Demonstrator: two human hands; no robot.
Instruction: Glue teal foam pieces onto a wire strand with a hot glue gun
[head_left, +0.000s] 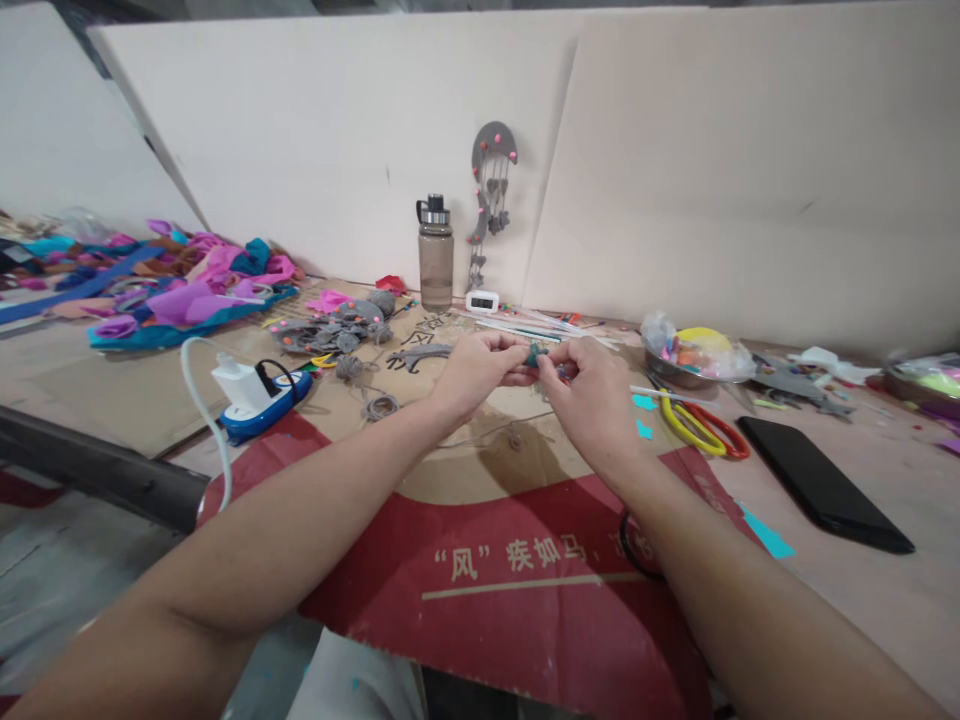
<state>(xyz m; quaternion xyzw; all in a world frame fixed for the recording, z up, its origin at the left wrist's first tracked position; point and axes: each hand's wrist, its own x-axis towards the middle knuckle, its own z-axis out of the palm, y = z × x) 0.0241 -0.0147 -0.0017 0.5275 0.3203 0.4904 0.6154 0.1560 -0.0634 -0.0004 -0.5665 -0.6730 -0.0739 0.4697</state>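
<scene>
My left hand (480, 372) and my right hand (592, 392) meet above the cardboard, fingertips nearly together. Between them, pinched by both, is a small dark teal piece (535, 355), possibly felt; the fingers hide most of it. Below the hands lies a brown cardboard sheet with a red printed part (517, 620). Grey yarn (380, 406) is coiled left of my left hand, beside a grey felt strip (420, 354). Small turquoise scraps (643, 402) lie just right of my right hand, near scissors with yellow and red handles (701, 425).
A black phone (825, 485) lies at right, behind it a metal bowl (679, 372) of bagged bits. At left are a blue power strip (266, 405) and heaped coloured felt (187, 300). A bottle (436, 255), small clock (482, 301) and hanging grey moon ornament (493, 150) stand towards the back.
</scene>
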